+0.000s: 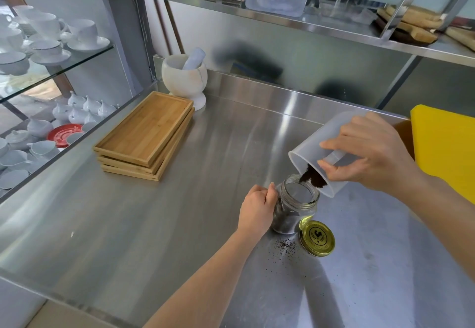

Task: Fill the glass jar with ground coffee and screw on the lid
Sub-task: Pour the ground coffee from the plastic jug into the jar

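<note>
Item: glass jar (295, 207), clear, open-mouthed, standing upright on the steel counter (180, 225). Part filled with dark grounds in its lower portion; upper portion empty.

Left hand (257, 208): curled around the jar's side, thumb up near the shoulder of the glass, steadying it. Fingers on the far side are hidden.

Right hand (372, 155): closed on a translucent plastic container (308, 153), thumb and fingers clamped over its wall. Container tipped mouth-down toward the jar, lip just above and to the outer side of the jar's rim.

Ground coffee (313, 178): dark mass gathered at the container's low lip, poised over the jar mouth. A few grains cling to the jar's rim.

Lid (317, 237): gold, lying flat on the counter just beside the jar's base, on the side away from the left hand. Untouched.

Spilled grounds (284, 245): scattered on the counter near the jar's foot.

Risk, judged: the container's mouth is wider than the jar's, so a sudden slide of grounds would likely overshoot the rim and add to the spill. Grains left on the rim could foul the lid's thread.
</note>
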### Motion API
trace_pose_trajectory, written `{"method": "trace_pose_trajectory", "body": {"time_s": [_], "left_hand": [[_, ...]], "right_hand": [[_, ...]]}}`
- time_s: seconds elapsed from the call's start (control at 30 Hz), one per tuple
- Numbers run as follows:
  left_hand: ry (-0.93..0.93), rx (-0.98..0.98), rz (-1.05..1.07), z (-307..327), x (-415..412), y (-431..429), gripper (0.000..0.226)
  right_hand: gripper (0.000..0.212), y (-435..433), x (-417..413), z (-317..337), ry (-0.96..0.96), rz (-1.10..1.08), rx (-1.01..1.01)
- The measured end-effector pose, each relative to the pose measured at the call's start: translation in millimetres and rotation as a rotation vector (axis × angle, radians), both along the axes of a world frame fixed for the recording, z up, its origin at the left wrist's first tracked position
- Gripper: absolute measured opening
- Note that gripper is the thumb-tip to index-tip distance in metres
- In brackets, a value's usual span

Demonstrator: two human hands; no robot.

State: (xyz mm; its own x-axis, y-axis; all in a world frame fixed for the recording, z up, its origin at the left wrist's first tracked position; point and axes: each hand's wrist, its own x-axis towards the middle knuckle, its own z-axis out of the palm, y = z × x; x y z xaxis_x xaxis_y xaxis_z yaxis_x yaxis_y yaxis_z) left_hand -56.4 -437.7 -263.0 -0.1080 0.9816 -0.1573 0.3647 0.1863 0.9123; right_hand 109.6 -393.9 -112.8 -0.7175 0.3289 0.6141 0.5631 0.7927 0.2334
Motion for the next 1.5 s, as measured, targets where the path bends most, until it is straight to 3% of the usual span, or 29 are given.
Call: {"method": "trace_pose_trajectory", "body": {"time_s": [0.23,0.63,1.13,1.3,1.5], "left_hand": [[0.010,0.002,0.001,0.7,0.4,0.4,0.059],[0.009,0.007,0.008,0.6,0.5,-0.4,0.059],[0.022,0.015,-0.005,1.5,-0.7,0.2,0.059],[0.026,0.007,-0.014,1.4,-0.4,0.3,0.059],[0.027,0.002,-0.022,2.4,-1.0,0.2,0.058]], "right_hand": [[0.057,-0.7,1.8,0.3,-0.004,-0.015,-0.003],[0.039,-3.7,0.9,3.8,-0.054,-0.051,-0.010],[0.051,-8.3,-1.3,8.0,-0.078,-0.054,0.019],[0.038,-8.9,-0.9,12.9,-0.128,-0.044,0.028],[0.037,-10.1,-1.9,14.9,-0.161,-0.048,0.008]]}}
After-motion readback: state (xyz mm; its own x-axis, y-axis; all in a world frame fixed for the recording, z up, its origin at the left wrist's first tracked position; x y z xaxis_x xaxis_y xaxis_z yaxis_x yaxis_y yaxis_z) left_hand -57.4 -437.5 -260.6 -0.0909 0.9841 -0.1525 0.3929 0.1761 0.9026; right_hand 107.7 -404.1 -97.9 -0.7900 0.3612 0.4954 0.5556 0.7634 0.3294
